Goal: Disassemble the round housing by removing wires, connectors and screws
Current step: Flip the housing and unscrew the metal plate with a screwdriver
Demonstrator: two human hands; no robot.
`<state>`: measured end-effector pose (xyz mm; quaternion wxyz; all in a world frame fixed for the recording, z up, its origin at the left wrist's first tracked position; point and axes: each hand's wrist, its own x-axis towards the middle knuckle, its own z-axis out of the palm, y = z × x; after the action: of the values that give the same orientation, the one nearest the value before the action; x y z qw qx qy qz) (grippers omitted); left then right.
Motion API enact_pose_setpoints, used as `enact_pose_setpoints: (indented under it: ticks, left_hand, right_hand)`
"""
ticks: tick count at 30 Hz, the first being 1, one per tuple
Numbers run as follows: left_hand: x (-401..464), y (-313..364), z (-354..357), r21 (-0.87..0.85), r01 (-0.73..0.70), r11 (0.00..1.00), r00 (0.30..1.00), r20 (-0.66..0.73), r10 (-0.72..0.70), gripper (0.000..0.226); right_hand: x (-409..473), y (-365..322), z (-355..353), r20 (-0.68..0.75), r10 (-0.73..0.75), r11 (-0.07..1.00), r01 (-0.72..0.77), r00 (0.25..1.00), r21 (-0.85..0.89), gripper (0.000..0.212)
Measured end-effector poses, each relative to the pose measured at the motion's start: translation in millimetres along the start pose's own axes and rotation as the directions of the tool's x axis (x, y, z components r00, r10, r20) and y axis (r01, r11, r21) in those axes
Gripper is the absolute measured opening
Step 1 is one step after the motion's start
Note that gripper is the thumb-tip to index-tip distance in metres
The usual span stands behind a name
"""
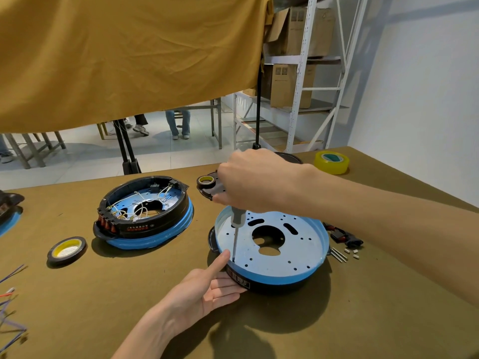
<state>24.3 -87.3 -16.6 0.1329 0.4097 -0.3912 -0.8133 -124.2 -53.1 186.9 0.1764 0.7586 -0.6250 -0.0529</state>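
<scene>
A round housing [305,257] with a blue rim and a pale perforated metal plate lies in front of me, free of wires. My right hand [248,177] grips a grey-handled screwdriver [235,229], held upright with its tip in a hole near the plate's left edge. My left hand [207,286] braces the housing's left side, palm up, thumb on the rim beside the tip. A second round housing [145,216], still full of white wires and red connectors, sits to the left.
Black tape rolls lie at front left [67,251] and behind the housing [206,180]. A yellow tape roll [331,162] sits far right. Removed connectors [342,235] and small pins [344,253] lie right of the housing. Loose coloured wires [10,301] trail at left.
</scene>
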Motion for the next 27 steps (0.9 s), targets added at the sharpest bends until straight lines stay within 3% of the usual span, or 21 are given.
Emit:
enact_pose_setpoints:
  ticks: [3, 5, 10, 11, 14, 16, 18, 20, 22, 24, 27]
  left_hand:
    - [-1.0, 1.5, -0.5, -0.001, 0.001, 1.000, 1.000, 0.011, -0.001, 0.085]
    - [-1.0, 1.2, -0.5, -0.004, 0.005, 1.000, 1.000, 0.017, -0.005, 0.083]
    - [1.4, 0.4, -0.2, -0.001, 0.000, 1.000, 1.000, -0.005, 0.000, 0.083]
    - [1.5, 0.6, -0.3, -0.003, 0.007, 1.000, 1.000, -0.009, -0.007, 0.085]
    - [0.9, 1.8, -0.3, 0.004, 0.008, 1.000, 1.000, 0.005, -0.008, 0.085]
    - [0.6, 1.7, 0.1, 0.003, 0.006, 1.000, 1.000, 0.008, -0.006, 0.086]
    - [0.2, 1.2, 0.6, -0.003, 0.001, 1.000, 1.000, 0.007, -0.001, 0.087]
    - [-0.5, 0.9, 0.7, 0.006, -0.010, 1.000, 1.000, 0.015, 0.010, 0.085]
    - [-1.2, 0.9, 0.7, 0.018, -0.012, 1.000, 1.000, 0.015, 0.011, 0.082]
    - [-1.3, 1.7, 0.6, 0.025, -0.006, 1.000, 1.000, 0.011, 0.006, 0.084]
    - [-0.8, 1.7, 1.2, 0.021, 0.001, 1.000, 1.000, -0.002, -0.001, 0.088]
  right_hand:
    - [2.7, 0.7, -6.2, 0.072, -0.131, 0.928, 0.097, 0.989, 0.360, 0.018]
    - [3.1, 1.4, -10.5, 0.156, -0.181, 0.875, 0.086, 0.971, 0.477, 0.038]
    - [4.0, -2.6, -2.8, 0.003, -0.034, 0.999, 0.034, 0.999, 0.027, 0.048]
    - [4.4, -2.0, -2.7, 0.005, -0.042, 0.998, 0.042, 0.999, 0.038, 0.045]
    - [5.3, 0.7, -10.6, 0.133, -0.157, 0.917, 0.095, 0.979, 0.387, 0.019]
    - [4.7, 1.2, -14.1, 0.185, -0.219, 0.874, 0.108, 0.958, 0.474, 0.031]
    - [4.7, -2.3, -9.4, 0.125, -0.155, 0.932, 0.103, 0.980, 0.346, 0.029]
    - [4.5, -5.5, -5.5, 0.022, -0.044, 0.994, 0.041, 0.999, 0.100, 0.041]
    - [6.1, -5.5, -4.7, -0.003, -0.048, 0.997, 0.048, 0.999, 0.056, 0.036]
    - [6.3, -1.2, -10.0, 0.059, -0.120, 0.957, 0.100, 0.991, 0.272, 0.011]
    - [2.5, 6.2, -19.1, 0.193, -0.211, 0.863, 0.090, 0.958, 0.498, 0.030]
